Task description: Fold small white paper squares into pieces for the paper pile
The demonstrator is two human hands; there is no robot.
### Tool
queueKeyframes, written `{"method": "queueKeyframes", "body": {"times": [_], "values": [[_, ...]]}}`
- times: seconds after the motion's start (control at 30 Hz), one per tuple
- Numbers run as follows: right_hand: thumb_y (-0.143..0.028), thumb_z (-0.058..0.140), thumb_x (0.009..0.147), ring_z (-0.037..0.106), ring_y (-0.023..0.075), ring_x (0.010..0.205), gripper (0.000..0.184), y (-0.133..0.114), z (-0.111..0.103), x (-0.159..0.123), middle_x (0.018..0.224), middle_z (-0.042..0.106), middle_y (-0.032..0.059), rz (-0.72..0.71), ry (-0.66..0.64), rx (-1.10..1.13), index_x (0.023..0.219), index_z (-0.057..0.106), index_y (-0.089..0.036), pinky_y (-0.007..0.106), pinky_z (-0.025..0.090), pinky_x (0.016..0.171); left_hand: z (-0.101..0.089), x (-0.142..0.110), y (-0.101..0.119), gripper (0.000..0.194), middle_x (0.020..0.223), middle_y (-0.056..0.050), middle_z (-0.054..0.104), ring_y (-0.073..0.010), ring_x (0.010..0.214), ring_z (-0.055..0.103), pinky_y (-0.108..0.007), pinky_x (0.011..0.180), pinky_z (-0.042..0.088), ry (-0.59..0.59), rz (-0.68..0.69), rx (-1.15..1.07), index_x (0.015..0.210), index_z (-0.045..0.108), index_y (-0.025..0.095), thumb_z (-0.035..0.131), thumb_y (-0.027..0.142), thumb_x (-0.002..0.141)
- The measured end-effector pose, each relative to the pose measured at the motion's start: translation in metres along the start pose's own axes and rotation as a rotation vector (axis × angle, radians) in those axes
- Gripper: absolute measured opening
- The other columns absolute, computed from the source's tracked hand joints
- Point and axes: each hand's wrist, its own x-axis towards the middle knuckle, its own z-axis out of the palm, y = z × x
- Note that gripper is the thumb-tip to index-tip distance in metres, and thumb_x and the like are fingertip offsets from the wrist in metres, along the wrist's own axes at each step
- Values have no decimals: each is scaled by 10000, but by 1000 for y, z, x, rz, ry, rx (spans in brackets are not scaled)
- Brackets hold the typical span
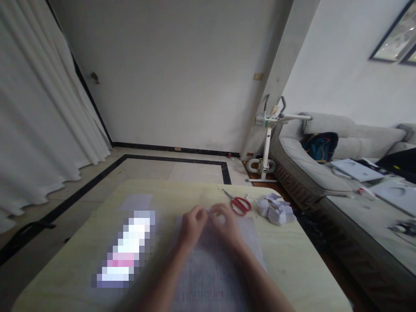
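You are bringing your left hand [194, 221] and right hand [225, 220] close together, fingers curling inward; blur is hiding what either grip is pinching, so you cannot tell. The printed paper sheet [211, 277] is lying on the bench [302, 271] beneath the grip, extending toward you. Red-handled scissors [241, 206] are resting just right of your right grip, with crumpled paper [276, 209] sitting farther right. A pale paper slip [134, 202] is lying left of your left grip.
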Motion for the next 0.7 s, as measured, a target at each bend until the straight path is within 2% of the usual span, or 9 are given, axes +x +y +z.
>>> {"method": "queueKeyframes", "body": {"times": [0.17, 0.33, 0.4, 0.5, 0.6, 0.7], "values": [[-197, 532, 802, 538, 203, 971, 183, -4, -4, -2, 1030, 577, 82, 22, -57, -14, 907, 682, -198, 318, 439, 850, -3, 2, 7, 312, 674, -25, 656, -156, 655, 601, -208, 582, 448, 17, -102, -182, 759, 648, 144, 460, 376, 848], [-186, 468, 796, 536, 203, 952, 257, -4, -10, -1, 964, 567, 76, 24, -50, 46, 908, 700, -192, 321, 428, 867, 1, 0, 10, 379, 943, -98, 709, -211, 846, 663, -267, 699, 519, -116, -204, -482, 1010, 637, 119, 589, 421, 786], [-212, 449, 816, 545, 201, 932, 280, -3, -12, 0, 942, 577, 73, 22, -59, 83, 930, 705, -197, 321, 433, 850, 3, 0, 10, 424, 996, -116, 705, -228, 900, 664, -297, 760, 527, -138, -234, -546, 1043, 628, 112, 653, 407, 739], [-233, 453, 837, 567, 198, 900, 285, -3, -12, 2, 929, 613, 69, 64, -25, 125, 995, 688, -198, 320, 445, 820, 4, 1, 10, 401, 1027, -121, 703, -237, 946, 657, -335, 834, 518, -162, -221, -561, 1046, 644, 110, 649, 378, 749], [-280, 516, 832, 595, 195, 851, 244, -2, -12, 4, 906, 652, 72, 178, 52, 127, 994, 663, -173, 308, 464, 775, 5, 0, 7, 388, 1110, -116, 678, -238, 1027, 632, -360, 918, 485, -173, -185, -511, 1085, 652, 124, 619, 361, 780], [-314, 557, 818, 614, 193, 798, 210, -2, -11, 6, 852, 677, 76, 260, -13, 133, 889, 671, -152, 296, 483, 725, 7, -1, 3, 375, 1134, -106, 669, -233, 1060, 617, -362, 955, 464, -168, -129, -409, 1101, 657, 141, 598, 351, 797]]}}
